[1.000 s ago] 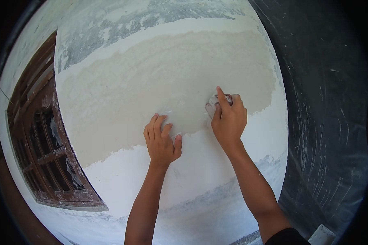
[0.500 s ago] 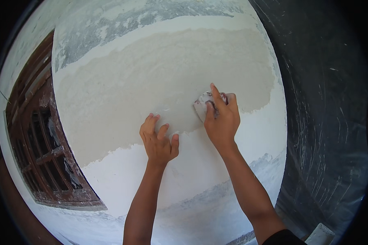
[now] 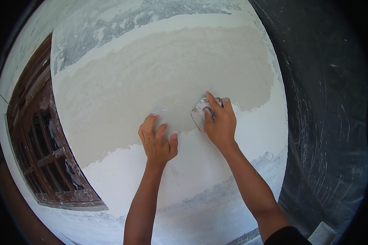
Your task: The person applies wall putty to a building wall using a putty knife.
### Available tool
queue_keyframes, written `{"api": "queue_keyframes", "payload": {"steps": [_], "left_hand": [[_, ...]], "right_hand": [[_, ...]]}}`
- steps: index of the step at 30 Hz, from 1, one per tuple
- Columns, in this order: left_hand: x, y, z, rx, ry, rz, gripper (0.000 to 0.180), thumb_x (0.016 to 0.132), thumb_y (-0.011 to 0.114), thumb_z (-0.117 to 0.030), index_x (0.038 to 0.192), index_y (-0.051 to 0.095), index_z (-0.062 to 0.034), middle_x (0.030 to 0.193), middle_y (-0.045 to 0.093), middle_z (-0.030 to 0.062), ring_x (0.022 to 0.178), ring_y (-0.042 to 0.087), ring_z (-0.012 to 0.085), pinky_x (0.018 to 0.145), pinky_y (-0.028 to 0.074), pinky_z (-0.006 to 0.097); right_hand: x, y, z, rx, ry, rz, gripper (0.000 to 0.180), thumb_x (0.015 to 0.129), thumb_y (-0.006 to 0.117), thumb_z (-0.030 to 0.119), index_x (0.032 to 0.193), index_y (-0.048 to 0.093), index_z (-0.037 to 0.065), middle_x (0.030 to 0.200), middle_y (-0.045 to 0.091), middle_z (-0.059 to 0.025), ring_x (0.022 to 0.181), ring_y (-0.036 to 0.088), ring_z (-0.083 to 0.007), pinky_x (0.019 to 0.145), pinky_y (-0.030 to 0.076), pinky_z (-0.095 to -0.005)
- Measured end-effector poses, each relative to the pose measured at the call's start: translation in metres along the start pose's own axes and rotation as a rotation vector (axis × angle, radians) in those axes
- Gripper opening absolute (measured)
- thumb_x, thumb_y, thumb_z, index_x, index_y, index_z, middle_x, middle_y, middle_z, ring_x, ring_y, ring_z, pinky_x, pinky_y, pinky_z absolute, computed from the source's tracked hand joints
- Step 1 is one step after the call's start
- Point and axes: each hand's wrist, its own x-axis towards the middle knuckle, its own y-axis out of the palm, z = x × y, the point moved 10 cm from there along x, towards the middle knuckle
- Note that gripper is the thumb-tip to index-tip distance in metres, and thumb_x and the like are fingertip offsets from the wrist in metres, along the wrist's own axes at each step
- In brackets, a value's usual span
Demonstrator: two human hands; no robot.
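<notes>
In front of me is a wall with a broad beige-grey band of damp-looking filler (image 3: 159,69) over a white coat (image 3: 192,159). My right hand (image 3: 221,124) grips a flat putty scraper (image 3: 199,113), smeared white with dark reddish patches. Its index finger stretches over the scraper, and the fingers hide part of the tool, which lies against the filler near the band's lower edge. To the left, my left hand (image 3: 156,141) is at the wall with its fingers apart. Pale smears show near its fingertips; I make out no tool in it.
A brown wooden window frame with bars (image 3: 53,151) is set in the wall at left. Dark, white-streaked sheeting (image 3: 323,110) hangs along the right side. A pale block-like object (image 3: 322,234) stands at the lower right. Rough grey patches (image 3: 122,28) mark the upper wall.
My right hand and the scraper have moved slightly down and left across the filler. My left hand has barely shifted.
</notes>
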Motion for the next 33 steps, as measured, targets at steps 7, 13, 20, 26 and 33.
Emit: {"api": "queue_keyframes", "payload": {"steps": [7, 13, 20, 26, 33], "left_hand": [[0.002, 0.002, -0.003, 0.026, 0.015, 0.059, 0.035, 0.095, 0.052, -0.029, 0.122, 0.045, -0.0068, 0.130, 0.047, 0.0219, 0.119, 0.049, 0.0389, 0.097, 0.033, 0.050], [0.002, 0.003, -0.003, 0.025, 0.011, 0.074, 0.036, 0.093, 0.054, -0.028, 0.120, 0.046, -0.0062, 0.128, 0.049, 0.0218, 0.119, 0.049, 0.0388, 0.097, 0.033, 0.050], [0.004, 0.003, -0.004, 0.010, -0.005, 0.079, 0.034, 0.093, 0.054, -0.028, 0.119, 0.048, -0.0063, 0.126, 0.051, 0.0209, 0.119, 0.048, 0.0387, 0.097, 0.033, 0.050], [0.003, 0.003, -0.003, 0.014, -0.006, 0.087, 0.034, 0.093, 0.055, -0.028, 0.118, 0.048, -0.0067, 0.126, 0.051, 0.0197, 0.119, 0.048, 0.0381, 0.097, 0.033, 0.049], [0.007, 0.001, -0.006, -0.009, -0.007, 0.061, 0.034, 0.087, 0.058, -0.025, 0.115, 0.050, -0.0074, 0.123, 0.052, 0.0171, 0.117, 0.051, 0.0385, 0.093, 0.036, 0.051]], "right_hand": [[0.021, -0.051, -0.008, 0.213, 0.144, -0.162, 0.047, 0.087, 0.063, -0.004, 0.132, 0.060, 0.008, 0.098, 0.051, -0.0136, 0.093, 0.059, -0.0259, 0.082, 0.049, -0.0341], [0.004, 0.000, 0.000, 0.245, 0.224, 0.007, 0.049, 0.088, 0.061, -0.005, 0.136, 0.057, 0.007, 0.103, 0.052, -0.0159, 0.096, 0.058, -0.0287, 0.084, 0.048, -0.0360], [-0.009, -0.027, -0.006, 0.423, 0.220, -0.175, 0.041, 0.089, 0.055, -0.009, 0.130, 0.047, -0.006, 0.116, 0.056, -0.0213, 0.105, 0.061, -0.0311, 0.090, 0.049, -0.0392], [-0.032, -0.043, 0.046, 0.125, -0.285, -0.288, 0.026, 0.086, 0.055, -0.012, 0.110, 0.059, -0.003, 0.100, 0.071, -0.0177, 0.094, 0.070, -0.0315, 0.076, 0.057, -0.0364], [-0.075, 0.017, 0.048, -0.183, -0.430, -0.224, 0.024, 0.077, 0.065, -0.006, 0.099, 0.070, 0.002, 0.114, 0.070, -0.0138, 0.108, 0.067, -0.0325, 0.085, 0.057, -0.0400]]}}
